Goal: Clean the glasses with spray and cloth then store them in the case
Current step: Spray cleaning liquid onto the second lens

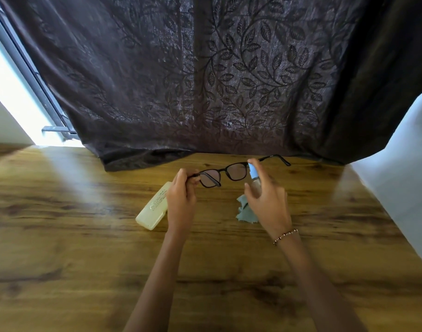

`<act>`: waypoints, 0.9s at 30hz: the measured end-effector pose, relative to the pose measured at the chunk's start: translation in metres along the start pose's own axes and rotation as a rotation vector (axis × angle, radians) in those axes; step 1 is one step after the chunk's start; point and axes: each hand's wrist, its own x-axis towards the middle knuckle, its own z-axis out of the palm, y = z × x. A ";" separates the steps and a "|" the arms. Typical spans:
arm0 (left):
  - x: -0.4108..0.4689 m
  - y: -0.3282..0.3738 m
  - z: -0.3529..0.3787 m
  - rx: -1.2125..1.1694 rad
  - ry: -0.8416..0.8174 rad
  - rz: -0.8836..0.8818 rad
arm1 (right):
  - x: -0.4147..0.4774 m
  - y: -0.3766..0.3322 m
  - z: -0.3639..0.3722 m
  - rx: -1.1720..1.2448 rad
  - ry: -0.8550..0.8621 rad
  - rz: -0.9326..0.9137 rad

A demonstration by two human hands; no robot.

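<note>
Daylight is admitted from the overexposed window (pixel 11 97) at upper left; glare streaks the worktop (pixel 68 178); edges are bowed and softened.

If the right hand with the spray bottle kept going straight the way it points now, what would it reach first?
Most likely the glasses: the right hand holds the spray bottle with its nozzle right beside the nearer lens, apparently aimed at it. Depth between nozzle and lens is hard to judge from this one view.

One glasses (pixel 225 174), case (pixel 153 209), cloth (pixel 246 212), spray (pixel 254 178).
</note>
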 end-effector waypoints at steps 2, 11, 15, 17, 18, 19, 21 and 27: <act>0.000 0.000 0.002 0.006 -0.011 0.010 | 0.001 0.001 0.001 0.036 -0.006 0.048; -0.001 -0.003 0.002 0.032 -0.010 0.029 | -0.001 -0.009 0.008 0.050 0.049 0.037; 0.000 -0.003 0.000 0.042 -0.008 0.021 | -0.001 -0.007 0.010 0.085 -0.032 0.002; 0.000 -0.003 -0.001 0.044 -0.005 0.023 | 0.000 -0.004 0.010 0.108 -0.078 -0.026; 0.000 -0.003 -0.001 0.045 -0.006 0.023 | 0.000 -0.004 0.010 0.110 -0.089 -0.033; 0.000 -0.003 -0.001 0.046 -0.007 0.021 | 0.001 -0.003 0.010 0.109 -0.096 -0.037; 0.000 -0.002 -0.001 0.043 -0.009 0.018 | -0.001 -0.001 0.010 0.108 -0.098 -0.024; -0.001 0.000 -0.002 0.048 -0.009 -0.003 | -0.004 -0.003 0.008 0.084 0.009 0.037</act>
